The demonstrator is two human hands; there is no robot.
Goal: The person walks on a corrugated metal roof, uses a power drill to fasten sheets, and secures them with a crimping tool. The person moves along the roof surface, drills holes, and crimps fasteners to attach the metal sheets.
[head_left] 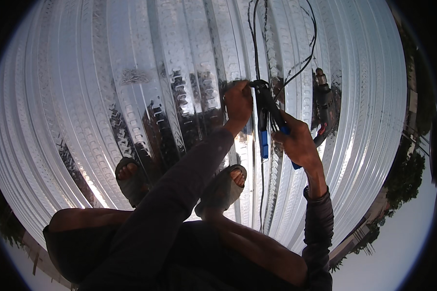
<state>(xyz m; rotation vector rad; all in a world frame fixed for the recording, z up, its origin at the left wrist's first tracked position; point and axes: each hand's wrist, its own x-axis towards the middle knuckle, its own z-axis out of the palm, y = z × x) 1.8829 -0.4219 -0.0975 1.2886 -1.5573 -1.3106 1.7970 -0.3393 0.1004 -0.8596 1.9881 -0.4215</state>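
Observation:
My right hand [298, 143] is wrapped round one blue grip of a black, two-handled hand riveter [273, 107]. The other handle, with its blue grip [264, 145], hangs apart from it over the metal sheet. At the riveter's head, my left hand [239, 104] is closed, fingertips bunched beside the black nose; anything pinched there is too small to make out. To the right of my right hand lies a power drill [325, 99], chuck pointing away from me. A heap of small silver rivet-like pieces [135, 76] rests on the sheet farther left.
Ribbed, shiny metal sheeting [73, 97] spreads beneath me, its ridges running away from me. A black cable [314, 36] loops across it beyond my hands. My sandalled feet [223, 186] stand on the ridges. Past the sheet's right edge are trees [405, 177].

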